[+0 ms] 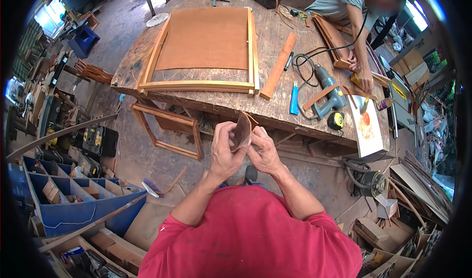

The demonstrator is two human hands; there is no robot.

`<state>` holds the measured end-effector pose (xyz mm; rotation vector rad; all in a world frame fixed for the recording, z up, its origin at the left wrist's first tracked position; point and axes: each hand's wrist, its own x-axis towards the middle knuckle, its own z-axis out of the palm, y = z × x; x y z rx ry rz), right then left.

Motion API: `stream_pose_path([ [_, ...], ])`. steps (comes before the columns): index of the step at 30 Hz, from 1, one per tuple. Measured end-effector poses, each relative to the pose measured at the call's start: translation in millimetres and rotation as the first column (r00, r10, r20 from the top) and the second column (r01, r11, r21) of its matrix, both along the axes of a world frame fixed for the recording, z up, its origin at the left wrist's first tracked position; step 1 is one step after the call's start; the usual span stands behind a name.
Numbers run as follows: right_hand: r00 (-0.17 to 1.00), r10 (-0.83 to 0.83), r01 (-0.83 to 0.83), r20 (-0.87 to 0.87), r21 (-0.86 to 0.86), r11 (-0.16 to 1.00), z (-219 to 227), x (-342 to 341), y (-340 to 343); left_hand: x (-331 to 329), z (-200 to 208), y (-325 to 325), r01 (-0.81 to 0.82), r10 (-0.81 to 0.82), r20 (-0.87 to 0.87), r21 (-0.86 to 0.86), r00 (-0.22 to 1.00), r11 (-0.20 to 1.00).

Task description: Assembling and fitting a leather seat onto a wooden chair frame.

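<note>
In front of my chest, just off the table's near edge, a folded piece of brown leather stands between my hands. My left hand grips its left side, fingers curled behind and thumb in front. Closed on the right side of the same piece is my right hand, thumb close to the left one. Beyond them on the workbench lies a light wooden frame with a tan leather panel inside it. A long leather strip rests right of the frame.
A corded power tool, a blue utility knife and a tape measure lie at the bench's right. A co-worker's hand holds a brush above a stained white board. Another wooden frame leans below the bench; a blue divided bin stands left.
</note>
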<state>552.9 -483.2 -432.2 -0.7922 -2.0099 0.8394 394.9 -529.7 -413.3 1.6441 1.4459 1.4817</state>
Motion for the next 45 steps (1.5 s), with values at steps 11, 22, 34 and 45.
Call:
stream_pose_path([
  [11, 0.989, 0.118, -0.144, -0.086, -0.436, 0.888, 12.4, 7.2, -18.2, 4.8, -15.9, -0.8, -0.025, 0.027, -0.025, 0.056, 0.999, 0.998],
  [22, 0.92, -0.284, 0.085, -0.272, -0.568, 0.819, 57.0, 38.9, 11.5, 2.8, -8.0, -4.6, -0.087, 0.138, -0.423, 0.138, 0.896, 0.987],
  [34, 0.93, -0.266, 0.105, -0.255, -0.508, 0.855, 55.6, 72.8, 24.1, -26.2, -15.2, -12.3, 0.179, -0.183, -0.276, -0.041, 0.943, 0.983],
  [45, 0.835, -0.462, 0.28, -0.298, -0.492, 0.824, 31.7, 184.7, 32.2, -88.2, -73.2, -61.9, 0.123, -0.188, -0.244, -0.259, 0.952, 0.958],
])
